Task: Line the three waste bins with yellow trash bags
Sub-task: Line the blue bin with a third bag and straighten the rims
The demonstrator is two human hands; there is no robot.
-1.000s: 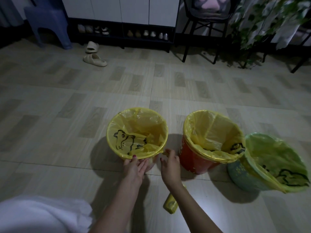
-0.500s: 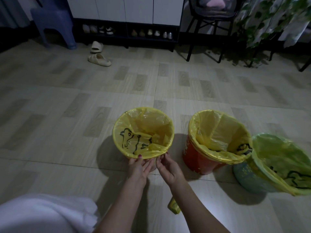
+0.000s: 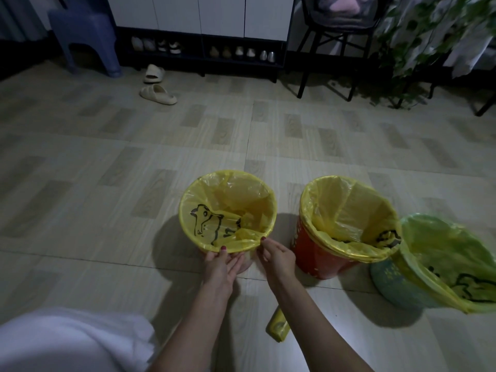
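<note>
Three waste bins stand in a row on the floor, each with a yellow trash bag over its rim. The left bin [image 3: 243, 260] is pale; its yellow bag [image 3: 228, 210] shows a black cartoon print. My left hand [image 3: 221, 267] lies against the bin's near side, fingers straight under the bag's folded edge. My right hand [image 3: 276, 257] pinches the bag's hem at the near right rim. The red middle bin [image 3: 314, 257] and the teal right bin [image 3: 394, 285] stand untouched. A yellow roll of bags [image 3: 277, 326] lies on the floor by my right forearm.
A tiled floor [image 3: 134, 170] stretches ahead. Beige slippers [image 3: 158, 93] lie near a shoe rack [image 3: 204, 53] under white cabinets. A blue stool [image 3: 80, 30] stands at the back left, a black chair [image 3: 338, 36] and hanging plants [image 3: 418, 41] at the back right. White cloth [image 3: 67, 342] covers my knee.
My right hand moved from the floor beside the bin up to the bag's hem at the near right rim. My left hand stayed against the bin. The camera shifted slightly.
</note>
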